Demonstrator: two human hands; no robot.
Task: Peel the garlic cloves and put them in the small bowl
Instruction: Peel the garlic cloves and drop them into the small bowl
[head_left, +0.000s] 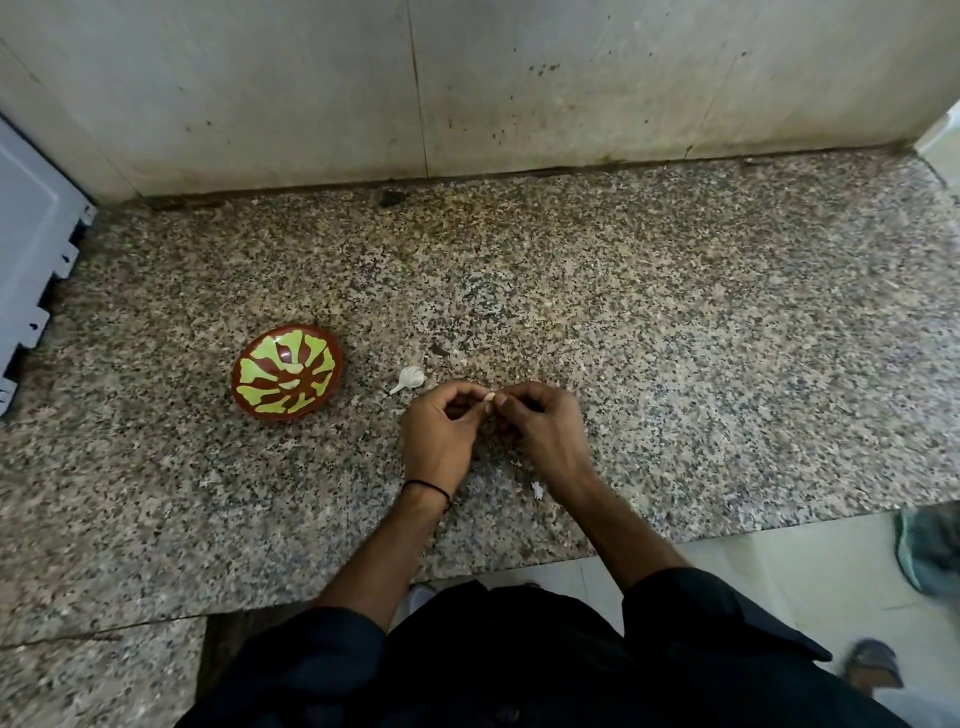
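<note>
I see left hand and right hand pinching one pale garlic clove — near the speckled granite countertop front edge.

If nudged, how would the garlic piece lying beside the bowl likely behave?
The garlic piece looks small and papery, so probably very light and easily slid across the granite counter. Its rounded body and thin stalk suggest it would pivot rather than roll straight.

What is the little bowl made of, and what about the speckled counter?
The small bowl looks like glazed ceramic, or maybe glossy plastic: its brown and green surface shines with bright highlights. The counter looks like polished granite: grey, black and pinkish speckles all over, with a straight cut front edge.
</note>
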